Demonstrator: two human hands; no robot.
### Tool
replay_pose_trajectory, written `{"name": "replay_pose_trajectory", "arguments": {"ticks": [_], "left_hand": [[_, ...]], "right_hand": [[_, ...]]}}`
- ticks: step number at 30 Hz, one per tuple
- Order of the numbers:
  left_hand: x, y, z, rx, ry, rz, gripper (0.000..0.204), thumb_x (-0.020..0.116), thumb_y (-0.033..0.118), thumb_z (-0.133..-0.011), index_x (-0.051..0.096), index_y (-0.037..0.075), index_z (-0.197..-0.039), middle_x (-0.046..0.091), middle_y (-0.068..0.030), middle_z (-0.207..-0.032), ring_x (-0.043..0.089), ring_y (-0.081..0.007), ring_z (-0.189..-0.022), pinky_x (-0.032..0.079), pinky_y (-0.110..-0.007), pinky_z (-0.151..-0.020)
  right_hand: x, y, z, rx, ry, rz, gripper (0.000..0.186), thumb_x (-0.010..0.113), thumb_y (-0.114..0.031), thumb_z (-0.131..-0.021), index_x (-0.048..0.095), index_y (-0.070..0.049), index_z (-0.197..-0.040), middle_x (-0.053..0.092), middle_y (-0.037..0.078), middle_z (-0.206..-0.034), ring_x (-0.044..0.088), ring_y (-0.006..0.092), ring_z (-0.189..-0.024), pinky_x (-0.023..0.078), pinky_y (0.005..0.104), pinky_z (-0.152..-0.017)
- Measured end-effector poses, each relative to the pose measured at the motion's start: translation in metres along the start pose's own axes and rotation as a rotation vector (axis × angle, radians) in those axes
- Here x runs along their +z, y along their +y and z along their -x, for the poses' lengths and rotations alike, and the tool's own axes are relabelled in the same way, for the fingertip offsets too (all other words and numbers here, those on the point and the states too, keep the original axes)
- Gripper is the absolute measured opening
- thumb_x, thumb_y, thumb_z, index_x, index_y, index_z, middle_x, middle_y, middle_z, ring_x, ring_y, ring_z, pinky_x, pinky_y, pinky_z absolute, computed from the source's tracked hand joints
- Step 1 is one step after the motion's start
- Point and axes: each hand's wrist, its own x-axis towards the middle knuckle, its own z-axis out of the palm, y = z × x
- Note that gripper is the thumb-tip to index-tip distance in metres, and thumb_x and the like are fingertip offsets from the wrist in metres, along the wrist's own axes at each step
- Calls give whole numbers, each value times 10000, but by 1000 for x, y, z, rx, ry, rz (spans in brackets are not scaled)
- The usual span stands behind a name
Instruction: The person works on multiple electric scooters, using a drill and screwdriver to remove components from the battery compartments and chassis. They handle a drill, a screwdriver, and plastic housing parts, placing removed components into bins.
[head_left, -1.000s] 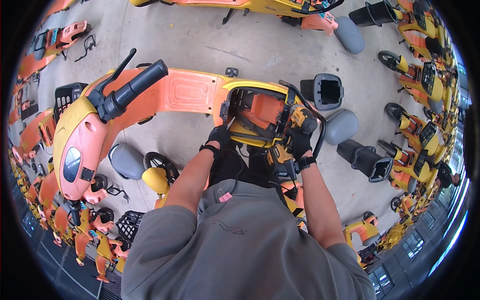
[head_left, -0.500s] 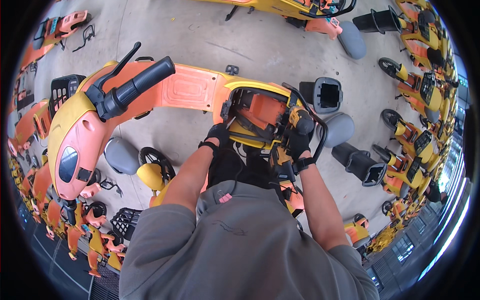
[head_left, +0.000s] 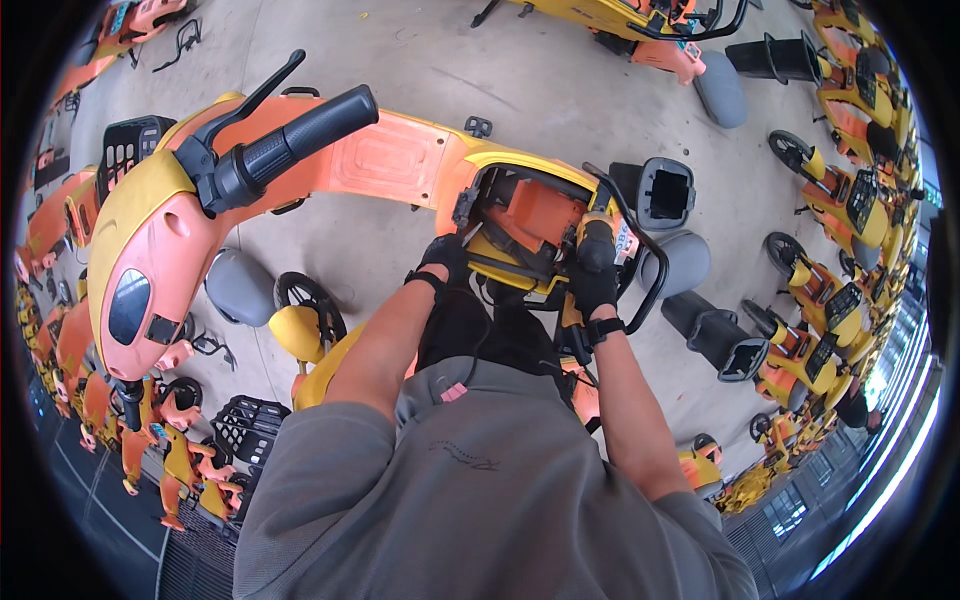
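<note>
left hand (head_left: 443, 256): black-gloved, fingers curled against the near edge of the open bay (head_left: 530, 225) in the scooter body; it looks pressed there to brace the frame, though whether it pinches a part I cannot tell
right hand (head_left: 594, 285): also gloved, wrapped closed around the yellow-and-black power tool (head_left: 597, 243), which stands roughly upright with its nose down in the right end of the bay
open bay: the cover is off, baring an orange block and dark cables; it sits between the two hands, directly ahead of the person's chest, so both arms reach it without stretching
scooter (head_left: 390, 165): orange and yellow, lying across the view; its handlebar grip (head_left: 295, 145) with brake lever juts up to the left, well clear of the hands
black rail (head_left: 640, 260): a curved tube looping around the right side of the bay, just beside the right hand
grey saddles (head_left: 240, 287): loose seats resting on the concrete floor (head_left: 420, 60), one left of the person, others to the right near black seat tubs
surroundings: rows of similar orange and yellow scooters crowd the rim on both sides
</note>
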Motion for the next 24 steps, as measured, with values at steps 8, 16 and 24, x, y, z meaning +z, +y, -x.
{"name": "replay_pose_trajectory", "arguments": {"ticks": [8,16,24], "left_hand": [[-7,4,5,-12,-41,-47,320,494,303,-832,604,33,-965,603,-217,-965,559,-373,-939,452,-434,-797],[-8,6,5,3,-50,-31,339,506,322,-818,610,28,-952,607,-214,-948,566,-371,-926,456,-433,-781],[-10,6,4,-56,-52,-7,238,621,167,-703,614,44,-907,603,-199,-986,566,-343,-964,470,-412,-806]], "right_hand": [[-24,-31,0,535,-264,-730,94,552,-78,-774,532,-29,-851,532,35,-659,541,138,-537,462,263,-479],[-18,-46,-7,643,-171,-1033,65,531,-61,-769,497,-56,-823,495,45,-621,525,167,-515,457,295,-477],[-34,-53,-2,535,-237,-732,107,495,-103,-778,507,-73,-676,493,36,-577,515,142,-523,453,267,-477]]}}
